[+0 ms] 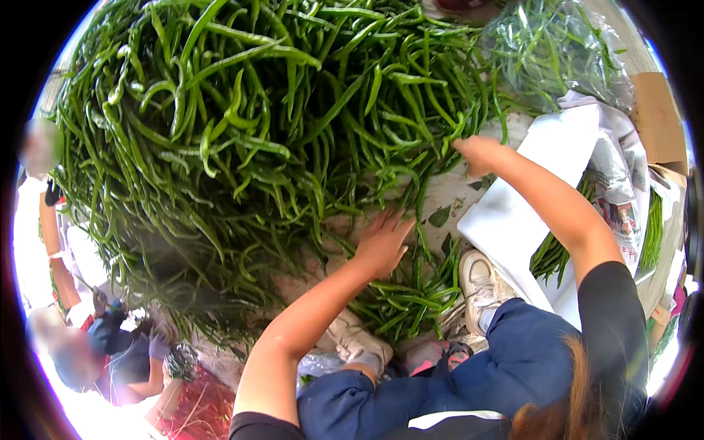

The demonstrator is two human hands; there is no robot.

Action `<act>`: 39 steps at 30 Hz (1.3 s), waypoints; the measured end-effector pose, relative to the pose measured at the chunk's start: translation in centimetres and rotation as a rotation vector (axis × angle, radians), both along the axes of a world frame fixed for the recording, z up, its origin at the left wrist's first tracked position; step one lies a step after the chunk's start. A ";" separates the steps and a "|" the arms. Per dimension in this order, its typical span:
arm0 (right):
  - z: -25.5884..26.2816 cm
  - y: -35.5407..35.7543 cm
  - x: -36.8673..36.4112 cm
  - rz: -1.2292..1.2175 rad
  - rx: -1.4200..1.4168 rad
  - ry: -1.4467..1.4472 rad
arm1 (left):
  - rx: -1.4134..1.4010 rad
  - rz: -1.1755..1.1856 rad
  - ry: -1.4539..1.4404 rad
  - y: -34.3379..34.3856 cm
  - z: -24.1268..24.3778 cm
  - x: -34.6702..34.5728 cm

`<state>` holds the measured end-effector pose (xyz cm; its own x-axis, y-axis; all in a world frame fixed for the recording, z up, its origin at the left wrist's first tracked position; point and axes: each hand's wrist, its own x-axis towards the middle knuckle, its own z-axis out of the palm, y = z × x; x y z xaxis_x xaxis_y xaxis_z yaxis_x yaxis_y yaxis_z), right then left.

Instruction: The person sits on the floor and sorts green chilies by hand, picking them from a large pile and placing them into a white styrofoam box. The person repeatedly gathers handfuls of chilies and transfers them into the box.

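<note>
A large heap of long green chili peppers [264, 126] fills the view before me. My left hand [382, 245] is at the heap's near edge, palm down with its fingers apart, beside a few hanging peppers; I see nothing held in it. Farther right, my right hand [479, 155] reaches the heap's right edge with bent fingers close to a curved pepper. Whether it grips that pepper cannot be made out. A smaller pile of green peppers [410, 305] lies between my shoes, just below my left hand.
On the right is a white box [511, 203] with bundled peppers [550, 256] and printed cloth sacking [619, 159] beside it. A clear plastic bag of peppers [555, 55] and a cardboard box [657, 118] stand beyond. Another person with gloved hands [159, 344] works at lower left.
</note>
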<state>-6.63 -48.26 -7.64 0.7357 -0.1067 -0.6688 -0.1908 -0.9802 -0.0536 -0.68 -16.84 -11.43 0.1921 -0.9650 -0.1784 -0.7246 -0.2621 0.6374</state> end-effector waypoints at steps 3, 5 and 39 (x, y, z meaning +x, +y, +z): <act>-2.4 -0.4 0.6 0.036 -0.242 0.075 | 0.112 -0.103 -0.019 0.3 -0.2 -1.9; 0.1 -0.1 1.3 0.023 -0.327 0.137 | 0.265 -0.219 0.079 2.2 -0.2 -3.4; 2.4 10.3 3.6 0.237 0.156 0.156 | 0.394 0.398 1.159 3.0 -7.4 -0.6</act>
<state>-3.07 -38.00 -5.24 0.6154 0.1683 -0.7701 0.0244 -0.9806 -0.1947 -1.32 -13.86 -18.88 -0.0048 -0.7217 -0.6922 0.3681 -0.6448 0.6698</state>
